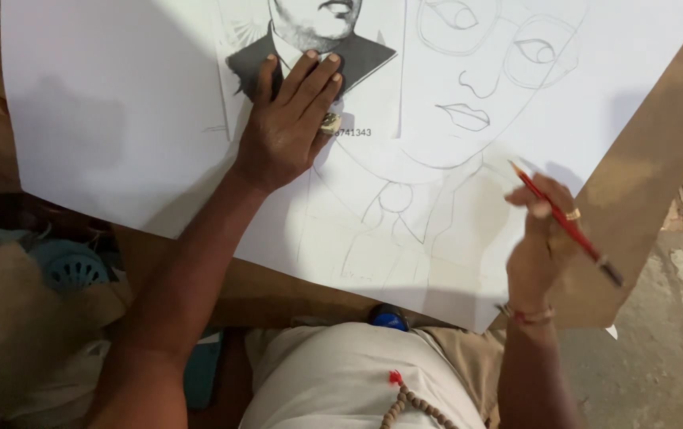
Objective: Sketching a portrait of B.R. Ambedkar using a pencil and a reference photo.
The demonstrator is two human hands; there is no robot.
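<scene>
Head view: a large white drawing sheet (pixel 103 103) lies across a brown board (pixel 643 183), and on it a pencil portrait (pixel 453 119) is well under way in outline. Glasses, eyes, nose, lips, chin line, collar and tie knot are drawn in thin line. There is no shading yet, and the jacket and shoulders nearer the person are only faint strokes, so I judge the outline mostly laid in, with the lower part and all tone left to do. A smaller printed reference portrait (pixel 357 59), dark in the jacket, lies on the sheet at the far left of the drawing.

The left hand (pixel 286 127) rests flat and open, fingers spread slightly, pressing on the lower edge of the reference portrait and the sheet beneath. The right hand (pixel 540 238) is closed around a red pencil (pixel 568 226), its tip raised just off the paper at the sheet's right edge, near the drawn shoulder.
</scene>
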